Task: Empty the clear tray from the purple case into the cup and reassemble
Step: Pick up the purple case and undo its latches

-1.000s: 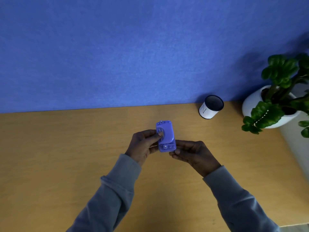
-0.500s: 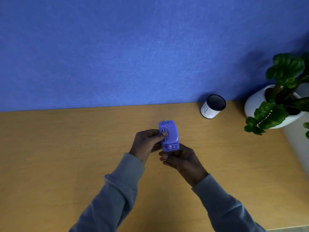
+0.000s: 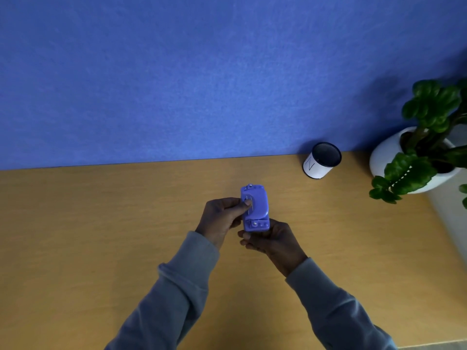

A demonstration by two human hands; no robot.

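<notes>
I hold a small purple case (image 3: 258,203) upright above the middle of the wooden table (image 3: 75,223). My left hand (image 3: 222,215) grips its left side, with the thumb on its front face. My right hand (image 3: 271,239) holds its lower end from below. The clear tray does not show; it is hidden or inside the case. A white cup (image 3: 321,160) with a dark inside stands at the back right of the table, against the blue wall, well apart from both hands.
A potted green plant (image 3: 424,157) in a white pot stands at the far right, beside the cup. A blue felt wall (image 3: 202,72) closes off the back of the table. The table's right edge runs just below the pot.
My right hand has slid left and under the case's lower end. The case has stayed in nearly the same place, held by my left hand throughout.
</notes>
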